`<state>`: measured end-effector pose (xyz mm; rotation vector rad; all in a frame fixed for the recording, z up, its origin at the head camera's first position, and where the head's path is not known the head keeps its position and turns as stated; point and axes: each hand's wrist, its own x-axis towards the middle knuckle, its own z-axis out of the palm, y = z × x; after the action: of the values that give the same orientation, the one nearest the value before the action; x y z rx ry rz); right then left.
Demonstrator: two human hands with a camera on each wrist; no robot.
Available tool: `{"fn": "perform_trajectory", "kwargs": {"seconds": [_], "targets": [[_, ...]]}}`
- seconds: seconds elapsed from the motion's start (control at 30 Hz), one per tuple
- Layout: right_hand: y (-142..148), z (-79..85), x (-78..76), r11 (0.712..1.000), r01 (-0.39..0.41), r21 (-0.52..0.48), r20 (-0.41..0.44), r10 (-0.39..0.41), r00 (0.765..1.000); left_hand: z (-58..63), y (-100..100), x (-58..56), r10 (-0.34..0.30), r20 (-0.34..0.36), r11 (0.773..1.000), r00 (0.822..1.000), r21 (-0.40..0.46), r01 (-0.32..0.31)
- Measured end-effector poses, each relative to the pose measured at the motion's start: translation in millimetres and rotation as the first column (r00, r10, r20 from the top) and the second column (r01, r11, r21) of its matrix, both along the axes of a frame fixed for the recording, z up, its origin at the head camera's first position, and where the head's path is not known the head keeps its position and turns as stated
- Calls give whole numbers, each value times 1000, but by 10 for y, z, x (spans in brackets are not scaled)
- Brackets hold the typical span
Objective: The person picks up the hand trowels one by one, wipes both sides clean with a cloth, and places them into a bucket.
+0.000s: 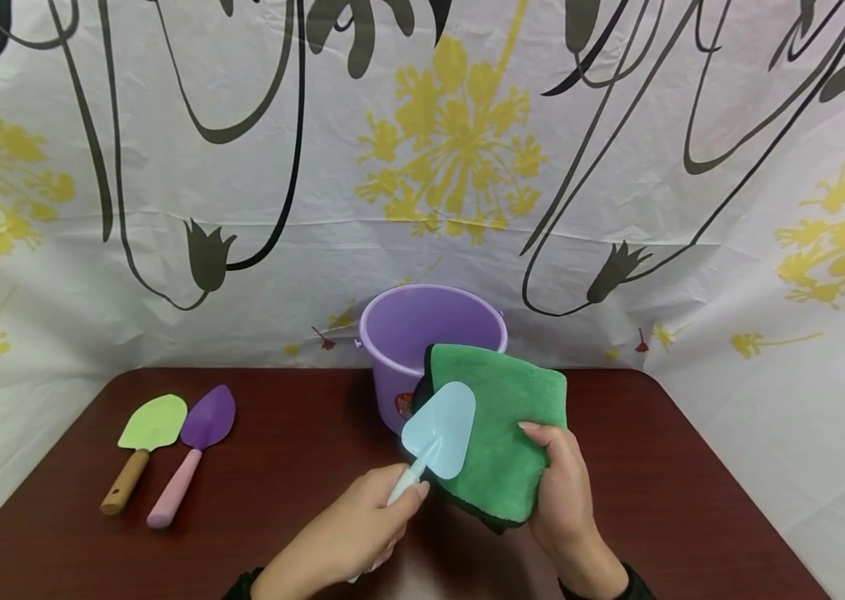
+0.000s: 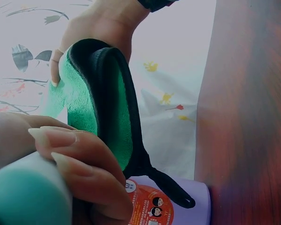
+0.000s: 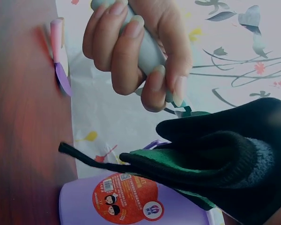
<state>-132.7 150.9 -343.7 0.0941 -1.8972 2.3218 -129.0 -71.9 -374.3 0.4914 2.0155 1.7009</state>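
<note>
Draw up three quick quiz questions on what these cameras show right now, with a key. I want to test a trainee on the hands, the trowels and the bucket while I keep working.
1. Multiple choice: which one does the left hand grip?
A) the green-bladed trowel
B) the light-blue trowel
C) the purple-bladed trowel

2. True or false: the green cloth lies inside the purple bucket.

3. Count: how many trowels lie on the table?

Key:
1. B.
2. False; the right hand holds it in front of the purple bucket.
3. Two: the green-bladed trowel and the purple-bladed trowel.
</note>
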Motion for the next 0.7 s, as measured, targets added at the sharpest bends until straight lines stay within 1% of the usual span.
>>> {"fn": "perform_trajectory", "kwargs": {"seconds": [0.1, 0.27, 0.33, 0.57, 0.7], "targets": [[-29, -4, 1, 1000, -11, 1, 6, 11, 1000, 2, -5, 2, 0, 5, 1000, 1000, 2, 0], [-83, 0, 7, 1000, 15, 12, 74, -16, 997, 11, -14, 5, -1, 8, 1000, 1000, 2, 1], [-103, -7, 9, 1000, 11, 11, 101, -12, 995, 13, -19, 4, -1, 5, 1000, 1000, -2, 1], [-175, -69, 9, 998, -56, 32, 160, 50, 986, 18, -23, 0, -6, -11, 1000, 1000, -3, 6], [-214, -125, 10, 996, -87, 22, 166, 82, 983, 22, -24, -7, -18, -14, 1000, 1000, 10, 18]]}}
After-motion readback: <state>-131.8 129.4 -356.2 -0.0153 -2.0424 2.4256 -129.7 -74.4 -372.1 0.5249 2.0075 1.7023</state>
